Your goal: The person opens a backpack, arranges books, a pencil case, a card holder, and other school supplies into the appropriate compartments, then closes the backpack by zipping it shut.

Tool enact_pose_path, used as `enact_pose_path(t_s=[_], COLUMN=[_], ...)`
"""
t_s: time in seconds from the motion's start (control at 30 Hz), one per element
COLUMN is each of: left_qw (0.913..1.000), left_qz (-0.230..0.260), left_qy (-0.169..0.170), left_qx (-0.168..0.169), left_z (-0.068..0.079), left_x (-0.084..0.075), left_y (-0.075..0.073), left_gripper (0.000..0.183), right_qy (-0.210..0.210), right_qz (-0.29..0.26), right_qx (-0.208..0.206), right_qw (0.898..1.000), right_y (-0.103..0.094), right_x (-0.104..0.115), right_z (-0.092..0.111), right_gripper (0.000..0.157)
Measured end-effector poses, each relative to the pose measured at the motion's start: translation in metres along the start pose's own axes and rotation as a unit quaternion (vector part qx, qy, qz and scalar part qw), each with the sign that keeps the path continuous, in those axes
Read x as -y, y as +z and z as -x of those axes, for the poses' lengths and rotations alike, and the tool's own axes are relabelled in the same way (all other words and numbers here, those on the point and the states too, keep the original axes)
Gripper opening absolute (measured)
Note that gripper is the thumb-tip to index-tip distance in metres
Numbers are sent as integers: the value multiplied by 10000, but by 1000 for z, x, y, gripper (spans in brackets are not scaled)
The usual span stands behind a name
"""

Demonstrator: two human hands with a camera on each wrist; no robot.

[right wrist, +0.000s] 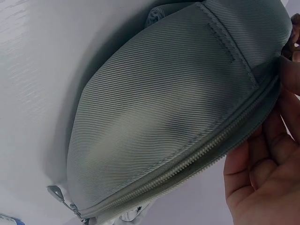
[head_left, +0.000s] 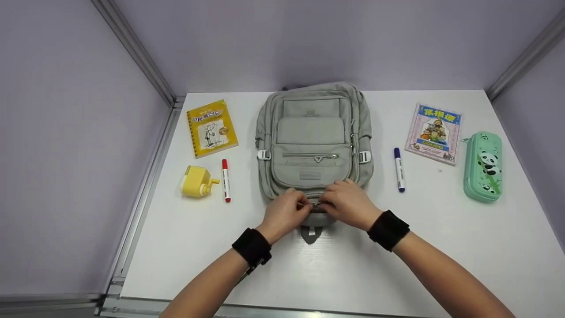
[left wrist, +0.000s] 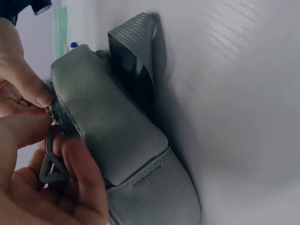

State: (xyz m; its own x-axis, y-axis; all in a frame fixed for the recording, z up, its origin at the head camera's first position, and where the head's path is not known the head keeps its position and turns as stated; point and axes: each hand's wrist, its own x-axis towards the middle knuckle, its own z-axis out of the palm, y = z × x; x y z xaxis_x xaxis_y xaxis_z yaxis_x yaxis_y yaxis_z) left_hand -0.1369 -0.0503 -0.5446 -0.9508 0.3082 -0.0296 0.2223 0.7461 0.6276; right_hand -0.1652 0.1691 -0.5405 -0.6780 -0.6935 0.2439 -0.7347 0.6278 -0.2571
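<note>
two hands (head_left: 287, 212) (head_left: 351, 204) pinching | left: zipper pull (left wrist: 55, 177) | right: grey backpack (head_left: 311, 130)

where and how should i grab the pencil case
Probably best from above with the right hand, thumb and fingers across the two long sides. The pencil case lies flat, long and narrow, so its width is the shorter span. Gripping slightly nearer you should leave more room, since the pink book lies close to its upper left.
</note>
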Motion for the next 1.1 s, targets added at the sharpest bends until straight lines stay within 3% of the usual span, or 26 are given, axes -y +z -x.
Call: enact_pose_path(t_s=[0.17,0.43,0.87,1.1], left_qw=[9942,9898,9873,9877], left_qz=[-849,-1031,-1154,-1220], left_qy=[527,746,397,189], left_qx=[-407,-645,-1020,-962], left_z=[4,12,22,25], left_x=[2,15,48,57], left_y=[0,-7,-24,-31], left_gripper=[11,12,12,12], right_qy=[-99,-98,125,-342], right_qz=[40,-56,-164,310], right_qx=[-180,-250,-347,-617], right_qw=[9998,9996,9992,9970], right_y=[2,3,-5,-5], right_x=[1,2,1,2], right_z=[0,0,2,4], right_gripper=[6,4,4,8])
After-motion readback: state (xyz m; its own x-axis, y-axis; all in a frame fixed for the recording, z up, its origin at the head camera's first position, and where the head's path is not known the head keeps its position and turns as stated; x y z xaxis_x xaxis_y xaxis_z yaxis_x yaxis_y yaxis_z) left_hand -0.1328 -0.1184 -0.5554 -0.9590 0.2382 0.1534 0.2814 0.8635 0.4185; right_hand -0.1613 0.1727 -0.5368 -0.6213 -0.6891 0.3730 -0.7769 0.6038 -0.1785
